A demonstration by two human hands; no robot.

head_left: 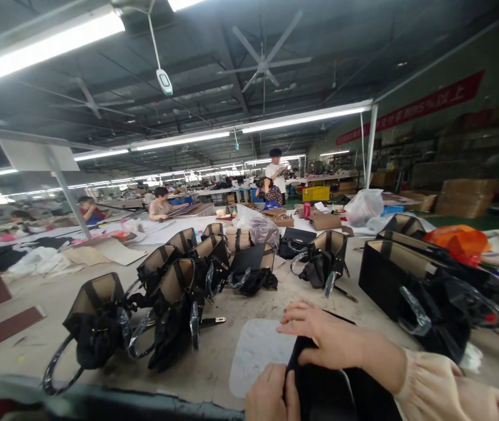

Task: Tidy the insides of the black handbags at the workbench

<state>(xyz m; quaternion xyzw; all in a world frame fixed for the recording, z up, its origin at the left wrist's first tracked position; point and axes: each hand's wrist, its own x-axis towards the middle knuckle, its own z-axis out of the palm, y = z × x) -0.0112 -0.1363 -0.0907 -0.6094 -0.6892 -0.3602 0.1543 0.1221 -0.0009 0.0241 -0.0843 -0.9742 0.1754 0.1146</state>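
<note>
Inside open black bags point(96, 336), tan lining point(98, 292)

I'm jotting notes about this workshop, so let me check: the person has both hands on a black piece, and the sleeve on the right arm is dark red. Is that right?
Not quite: the sleeve on the right arm is pale cream, not dark red, as the head view shows. The left hand and right hand are both on the black piece.

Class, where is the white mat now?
In the head view, the white mat lies low near centre, left of the black item under the right hand.
</note>
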